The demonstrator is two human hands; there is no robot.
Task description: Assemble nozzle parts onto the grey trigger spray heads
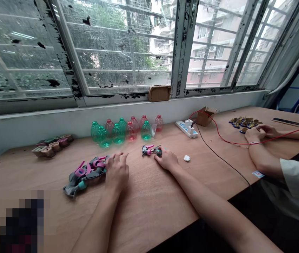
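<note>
Pink-grey parts (91,173), long axis eight-to-two, lie at nine o'clock from nearer left hand (117,172), loosely spread; right hand (167,159): grip, I cannot tell.

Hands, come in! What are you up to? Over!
Left hand at bigger pink-gray pile, grip unclear. Right hand at smaller pile, grip unclear. Bottles stand beyond; white round piece right of right hand.

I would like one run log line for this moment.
left hand: at pink-gray pile; right hand: at smaller pink-gray group; behind: green bottles, red bottles; further right: white piece
</note>
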